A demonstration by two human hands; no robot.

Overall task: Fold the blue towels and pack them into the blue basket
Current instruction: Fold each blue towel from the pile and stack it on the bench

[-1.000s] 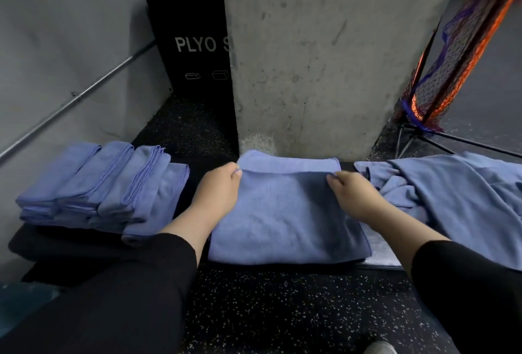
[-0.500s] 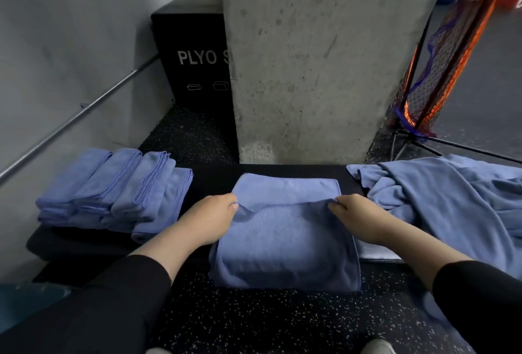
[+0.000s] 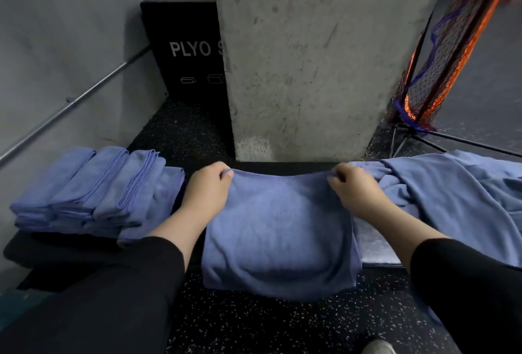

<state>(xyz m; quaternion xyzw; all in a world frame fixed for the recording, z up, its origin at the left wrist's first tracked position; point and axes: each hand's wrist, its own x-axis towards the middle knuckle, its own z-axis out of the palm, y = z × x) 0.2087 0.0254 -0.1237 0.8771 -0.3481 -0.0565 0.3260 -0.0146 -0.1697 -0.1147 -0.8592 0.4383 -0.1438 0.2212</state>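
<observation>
Dim, cool light; wide-angle bending and soft blur at edges.

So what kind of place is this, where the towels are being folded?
Probably a gym. A black box marked "PLYO" stands behind a concrete pillar, the floor is speckled rubber, and an orange sports net leans at right. Both hands, left and right, pinch a blue towel.

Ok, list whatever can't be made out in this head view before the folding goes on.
- Blue basket: not in view.
- Black box lettering: reads "PLYO S", the rest hidden behind the concrete pillar.
- Unfolded towels: cut off by the right edge, count unclear.
- Left hand and right hand fingertips: curled under the towel edge.
</observation>
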